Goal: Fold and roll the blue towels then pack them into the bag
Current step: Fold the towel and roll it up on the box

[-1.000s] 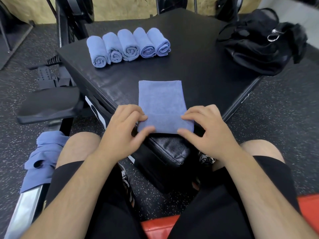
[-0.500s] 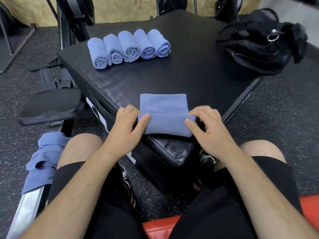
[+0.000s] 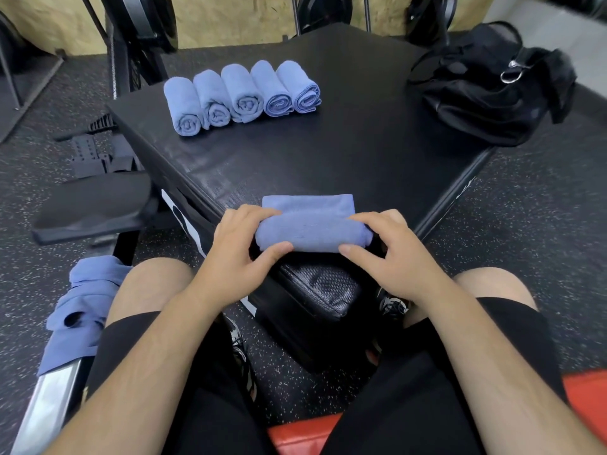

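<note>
At my far left, a loose heap of blue towels hangs over a metal rail beside my knee. On the black padded box in front of me, toward its far left corner, five rolled towels lie in a row, each touching its neighbour, their spiral ends turned my way. My left hand curls around the left end of the towel I am rolling, fingers over the top and thumb pressed against the near side. That towel sits at the near edge of the box, its near part wound into a thick roll and a flat strip lying beyond it. My right hand grips the right end the same way, fingers bent over the roll and thumb underneath its front. At the far right corner of the box, the black bag slumps, well apart from the towels, with a metal clip showing on top.
</note>
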